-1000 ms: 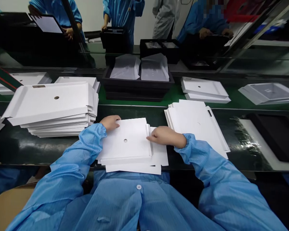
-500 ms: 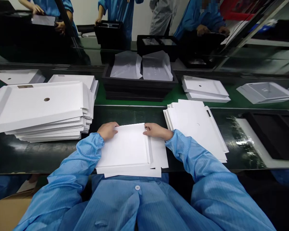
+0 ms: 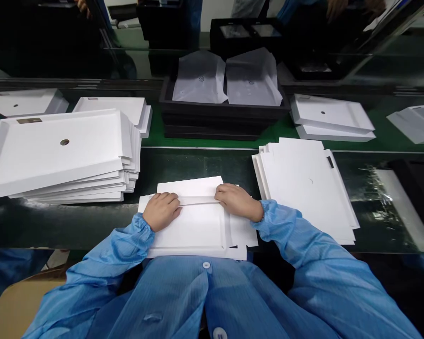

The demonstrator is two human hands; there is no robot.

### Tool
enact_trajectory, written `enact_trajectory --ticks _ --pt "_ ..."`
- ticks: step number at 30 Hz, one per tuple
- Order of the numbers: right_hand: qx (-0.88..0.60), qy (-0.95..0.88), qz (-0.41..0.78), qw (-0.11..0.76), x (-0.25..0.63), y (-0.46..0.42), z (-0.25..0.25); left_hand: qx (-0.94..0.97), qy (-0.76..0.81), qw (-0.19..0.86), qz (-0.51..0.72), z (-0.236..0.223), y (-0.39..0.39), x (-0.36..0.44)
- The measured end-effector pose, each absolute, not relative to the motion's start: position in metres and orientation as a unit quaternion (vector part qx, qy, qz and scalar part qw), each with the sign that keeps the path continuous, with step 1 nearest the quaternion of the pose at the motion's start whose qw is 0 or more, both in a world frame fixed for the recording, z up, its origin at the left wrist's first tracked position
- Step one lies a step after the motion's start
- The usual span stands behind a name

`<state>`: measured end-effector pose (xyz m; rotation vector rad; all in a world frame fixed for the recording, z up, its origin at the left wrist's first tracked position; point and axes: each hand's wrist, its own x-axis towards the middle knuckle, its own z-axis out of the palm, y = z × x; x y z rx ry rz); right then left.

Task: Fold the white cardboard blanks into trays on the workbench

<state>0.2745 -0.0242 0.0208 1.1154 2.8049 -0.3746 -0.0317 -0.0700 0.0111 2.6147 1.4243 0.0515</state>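
Observation:
A white die-cut cardboard sheet (image 3: 198,226) lies on the dark bench right in front of me, its far flap (image 3: 191,187) folded along a raised crease. My left hand (image 3: 161,210) rests on the crease's left end with fingers curled and pressed down. At the crease's right end my right hand (image 3: 238,201) presses the same fold with bent fingers. Both blue sleeves reach in from below.
A tall stack of folded white trays (image 3: 61,155) stands at the left. Flat white blanks (image 3: 305,183) are piled at the right. Behind, on the green belt (image 3: 155,127), sit a black tray (image 3: 222,120) with grey bags and more white trays (image 3: 330,120).
Both hands came back from the sheet's far corners onto a crease, and the far flap is now folded. The view tilted down, so the people across the line left the picture.

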Motion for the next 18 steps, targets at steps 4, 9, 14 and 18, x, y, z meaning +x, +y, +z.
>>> enact_trajectory --ticks 4,9,14,18 --pt "0.307 0.944 -0.087 0.084 0.269 -0.035 0.025 0.866 0.486 0.115 -0.002 0.016 -0.082 -0.024" --pt "0.320 0.940 -0.058 0.108 0.252 -0.049 0.022 0.866 0.485 0.103 -0.064 0.023 -0.074 -0.006" --pt "0.353 0.932 -0.065 0.046 0.244 -0.046 0.010 0.896 0.433 0.064 -0.082 0.021 -0.062 0.005" --pt "0.343 0.937 -0.060 0.032 0.239 -0.044 0.005 0.901 0.426 0.066 -0.045 0.011 -0.063 0.007"
